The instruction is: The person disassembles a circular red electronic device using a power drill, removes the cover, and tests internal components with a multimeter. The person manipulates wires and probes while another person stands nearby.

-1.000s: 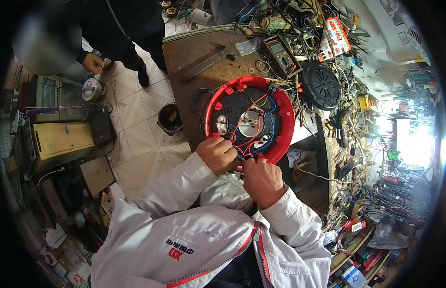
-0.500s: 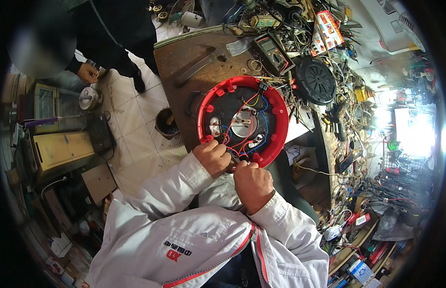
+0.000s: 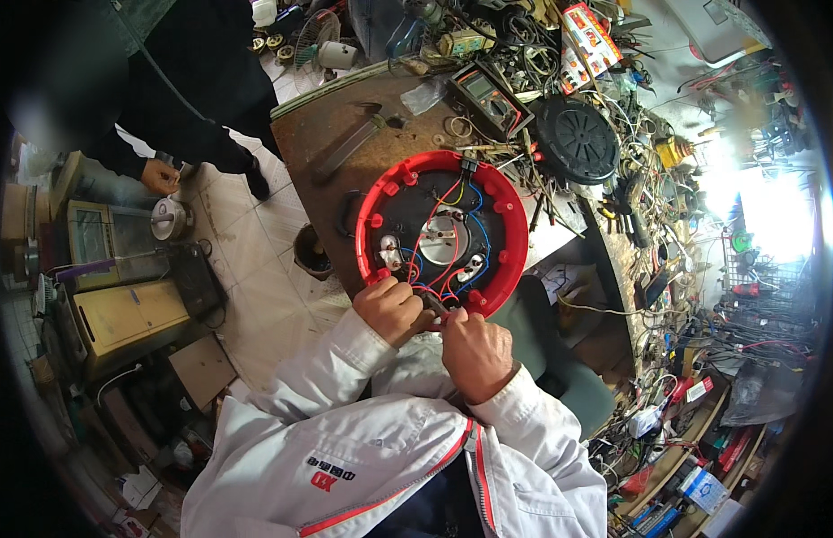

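A round red plastic housing (image 3: 514,235) lies at the bench's near edge, open side up. Its black inside holds a central silver disc (image 3: 443,238), small metal fittings and red, blue and yellow-green wires. My left hand (image 3: 389,310) has curled fingers at the near-left part of the rim, by a small dark piece (image 3: 432,303) among the wires. My right hand (image 3: 477,351) is closed just right of that piece, fingertips at the near rim. What exactly either hand grips is hidden under the fingers.
The wooden bench (image 3: 322,143) bears a multimeter (image 3: 490,100), a round black vented cover (image 3: 578,139) and heaps of cables and tools. A co-worker in dark clothes (image 3: 201,81) stands at upper left. A bin (image 3: 310,251) stands on the floor; a chair (image 3: 573,390) is right of me.
The view has shifted, so the bench and housing sit further left and more of the chair shows. Both hands stay closed at the near rim, with only slight movement.
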Available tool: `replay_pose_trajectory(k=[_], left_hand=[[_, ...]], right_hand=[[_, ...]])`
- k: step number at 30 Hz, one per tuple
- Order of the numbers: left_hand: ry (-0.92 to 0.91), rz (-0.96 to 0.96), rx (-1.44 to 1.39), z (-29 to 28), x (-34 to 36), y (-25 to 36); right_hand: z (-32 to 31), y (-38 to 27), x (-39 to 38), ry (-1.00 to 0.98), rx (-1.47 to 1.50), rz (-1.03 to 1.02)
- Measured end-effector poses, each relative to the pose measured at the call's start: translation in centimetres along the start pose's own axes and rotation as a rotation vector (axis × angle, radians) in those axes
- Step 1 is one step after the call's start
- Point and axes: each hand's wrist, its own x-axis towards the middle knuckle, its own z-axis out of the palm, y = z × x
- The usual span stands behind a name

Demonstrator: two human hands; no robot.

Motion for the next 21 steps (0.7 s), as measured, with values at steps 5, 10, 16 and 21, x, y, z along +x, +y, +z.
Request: replay_pose_trajectory(k=[5,10,16,21], left_hand=[[0.147,0.009,-0.148,-0.8,-0.1,0.3],[0.345,-0.409,-0.176,-2.6,-2.3,-0.3],[0.405,-0.836,-0.766,0.0,-3.0,-4.2],[0.108,-0.868,-0.523,-0.2,-1.1,-4.3]], right_hand=[[-2.2,2.9,-2.3,-0.039,0.15,0.029],[1.1,8.5,-4.7,0.217,0.929,0.247],[3.3,14.3,1.1,0.439,1.372,0.483],[4.0,14.5,6.1,0.395,1.381,0.421]])
